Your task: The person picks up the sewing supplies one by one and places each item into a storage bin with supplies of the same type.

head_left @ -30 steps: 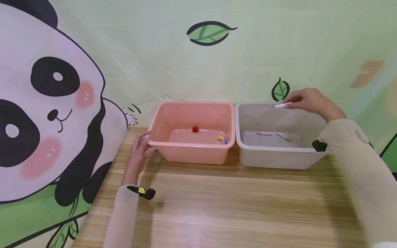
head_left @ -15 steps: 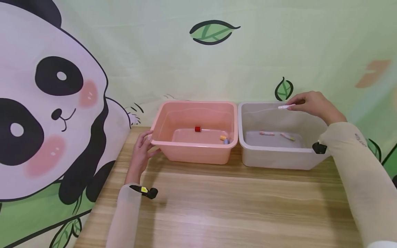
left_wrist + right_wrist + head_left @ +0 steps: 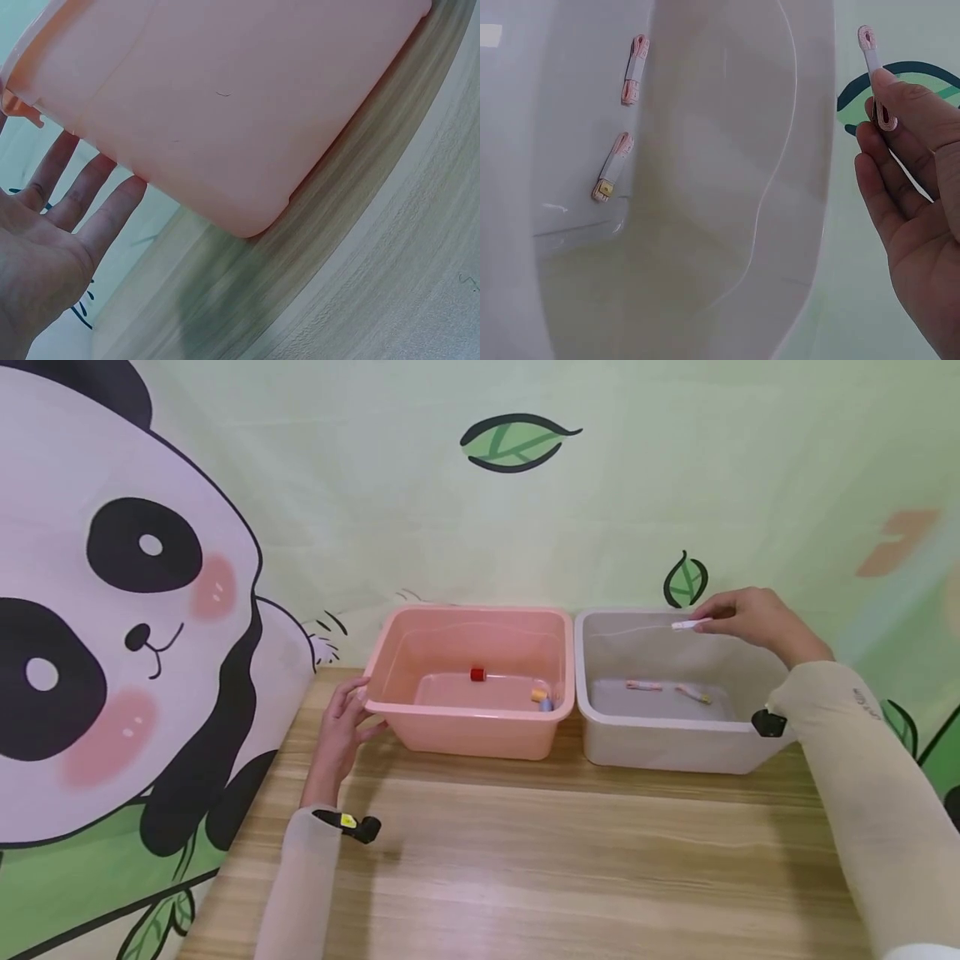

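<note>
My right hand [image 3: 753,614] pinches a folded tape measure [image 3: 872,56], pink with a white band, between thumb and fingers. It is held over the back rim of the grey bin [image 3: 667,745]. Two more banded tape measures lie on that bin's floor, one pink [image 3: 635,69] and one with a brass-coloured end [image 3: 613,169]. My left hand [image 3: 341,731] touches the left side of the pink bin [image 3: 472,731], fingers extended [image 3: 112,217]. Inside the pink bin are a small red cylinder [image 3: 477,674], a yellow one [image 3: 538,695] and a blue one [image 3: 547,704].
Both bins stand side by side on a wooden table [image 3: 562,860], at its back. Behind them hangs a pale green cloth backdrop [image 3: 337,485] with a panda [image 3: 150,635] and leaves. The bins' rims nearly touch.
The head view has shifted slightly. My right hand, with the tape measure still pinched, has sunk very slightly over the grey bin. The left hand keeps its place on the pink bin.
</note>
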The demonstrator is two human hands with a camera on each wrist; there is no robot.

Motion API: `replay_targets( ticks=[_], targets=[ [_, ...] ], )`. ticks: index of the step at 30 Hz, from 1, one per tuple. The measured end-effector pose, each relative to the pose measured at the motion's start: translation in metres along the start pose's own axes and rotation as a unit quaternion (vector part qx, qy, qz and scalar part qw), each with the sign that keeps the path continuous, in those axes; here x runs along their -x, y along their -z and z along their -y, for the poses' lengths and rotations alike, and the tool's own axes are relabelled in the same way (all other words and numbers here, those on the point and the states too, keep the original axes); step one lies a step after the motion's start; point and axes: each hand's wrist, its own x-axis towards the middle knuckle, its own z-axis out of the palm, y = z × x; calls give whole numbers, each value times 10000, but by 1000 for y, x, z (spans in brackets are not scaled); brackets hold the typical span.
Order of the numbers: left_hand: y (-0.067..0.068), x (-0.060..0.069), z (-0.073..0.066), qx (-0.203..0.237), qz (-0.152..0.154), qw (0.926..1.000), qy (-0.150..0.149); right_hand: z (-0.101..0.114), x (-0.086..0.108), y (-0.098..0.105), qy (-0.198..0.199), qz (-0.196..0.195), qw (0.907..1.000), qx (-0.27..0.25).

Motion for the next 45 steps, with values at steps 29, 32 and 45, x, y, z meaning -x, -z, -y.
replay_targets(
  ticks=[29,32,45],
  targets=[
    [-1,-5,0,-39,13,10000,-6,0,0,1,37,-64,10000,14],
    [-1,-6,0,-78,46,10000,26,1,1,3,97,-159,9998,100],
    [4,-1,-21,-1664,234,9849,-428,31,37,-3,754,-609,9926,725]
  ],
)
